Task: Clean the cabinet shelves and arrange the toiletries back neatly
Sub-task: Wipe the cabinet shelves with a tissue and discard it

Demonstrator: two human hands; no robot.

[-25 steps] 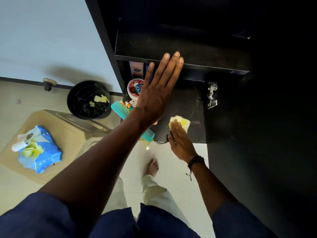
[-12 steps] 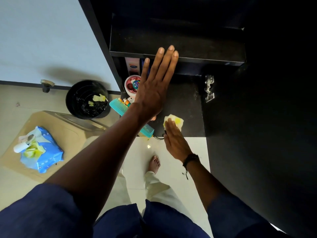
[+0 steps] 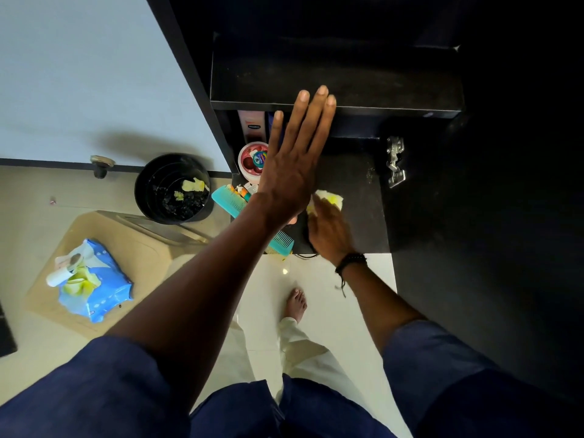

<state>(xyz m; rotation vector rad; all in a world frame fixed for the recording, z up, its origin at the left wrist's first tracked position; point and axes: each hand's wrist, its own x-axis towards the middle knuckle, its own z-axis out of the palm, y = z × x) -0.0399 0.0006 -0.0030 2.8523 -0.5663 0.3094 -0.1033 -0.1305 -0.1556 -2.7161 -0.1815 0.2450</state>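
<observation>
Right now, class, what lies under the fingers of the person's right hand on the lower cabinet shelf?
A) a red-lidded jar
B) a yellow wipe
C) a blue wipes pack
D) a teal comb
B: the right hand presses a yellow wipe onto the dark lower shelf, while the teal comb lies off to its left.

wall (image 3: 79, 74): was plain pale blue-grey | skirting (image 3: 47, 162): ran dark along its foot | floor (image 3: 316, 273): was glossy cream tile with one small glare spot | cabinet (image 3: 474, 216): stood black, its inside in deep shadow | bin (image 3: 158, 172): round, black, sat beside it
</observation>
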